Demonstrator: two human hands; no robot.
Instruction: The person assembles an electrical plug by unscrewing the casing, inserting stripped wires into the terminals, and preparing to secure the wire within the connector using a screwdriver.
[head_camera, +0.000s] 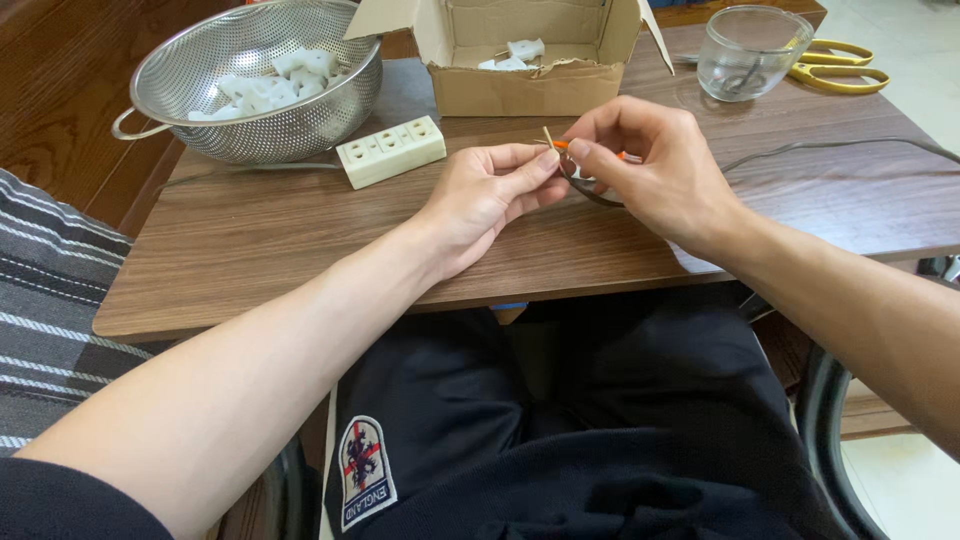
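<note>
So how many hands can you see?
2: the left hand and the right hand meet over the wooden table, pinching a small orange-handled tool and a dark wire.

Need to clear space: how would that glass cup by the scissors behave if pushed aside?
The glass cup looks fragile and smooth, so probably slippery. It stands upright and wide, so it should slide rather than tip. The scissors lie right beside it and may get bumped.

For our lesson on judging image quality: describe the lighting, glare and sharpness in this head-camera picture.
Head view: soft daylight, faint shadows under the metal colander; pale glare on the wooden table beside the glass cup; left hand and right hand sharp, the small part pinched between them too tiny to identify.
</note>
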